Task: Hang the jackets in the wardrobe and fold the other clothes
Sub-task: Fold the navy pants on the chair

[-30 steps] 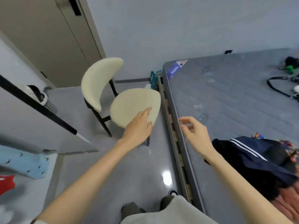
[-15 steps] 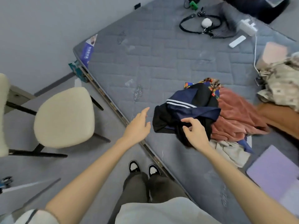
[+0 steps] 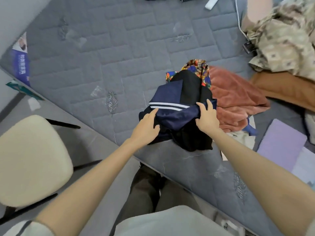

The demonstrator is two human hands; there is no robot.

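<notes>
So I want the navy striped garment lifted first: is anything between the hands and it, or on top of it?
Nothing visible. The left hand rests on the navy striped garment, the right hand grips its fold. It lies topmost on the pile; the rust fleece is beside it, not over it.

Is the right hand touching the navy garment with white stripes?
Touching. In the head view the right hand grips a fold of the navy garment.

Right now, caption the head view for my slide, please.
Right hand grips the navy white-striped garment, left hand resting on it, atop a clothes pile on the grey mattress.
</notes>
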